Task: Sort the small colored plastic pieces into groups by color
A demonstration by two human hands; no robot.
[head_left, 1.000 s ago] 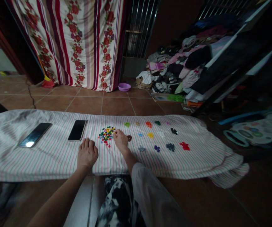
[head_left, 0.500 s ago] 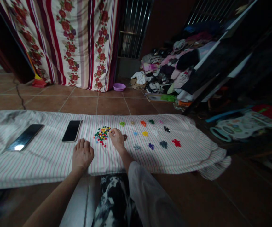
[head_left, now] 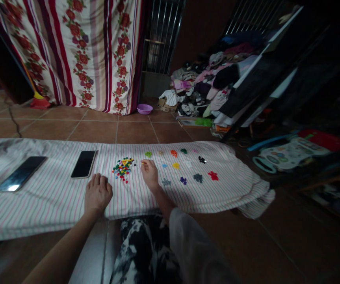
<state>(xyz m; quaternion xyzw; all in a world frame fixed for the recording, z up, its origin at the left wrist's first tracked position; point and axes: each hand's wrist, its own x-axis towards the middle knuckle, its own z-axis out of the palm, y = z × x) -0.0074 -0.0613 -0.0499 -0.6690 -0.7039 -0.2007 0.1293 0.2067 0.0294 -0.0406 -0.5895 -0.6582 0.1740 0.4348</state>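
My right hand [head_left: 150, 175] is pinched on a small yellow piece [head_left: 143, 162], just right of a mixed pile of tiny coloured pieces [head_left: 122, 169]. Palm down, my left hand [head_left: 99, 192] rests on the striped cloth [head_left: 60, 205], nearest to a dark-screened phone [head_left: 83, 164]. Small single-colour groups are spread to the right, among them light green [head_left: 148, 154], orange [head_left: 173, 153], yellow [head_left: 176, 166], dark grey [head_left: 198, 178], purple [head_left: 183, 180] and red pieces [head_left: 213, 176]. My right hand hides the brown group seen earlier.
A second phone or tablet [head_left: 20, 173] lies at the left of the cloth. Beyond, on the tiled floor, are a purple basin [head_left: 144, 109], a red dustpan or broom [head_left: 39, 102] and a heap of clothes [head_left: 208, 85]. A flowered curtain [head_left: 95, 51] hangs behind.
My right hand has moved right, away from the mixed pile's edge, with a yellow piece showing at its fingertips. The left hand stays on the cloth; the whole view has shifted slightly.
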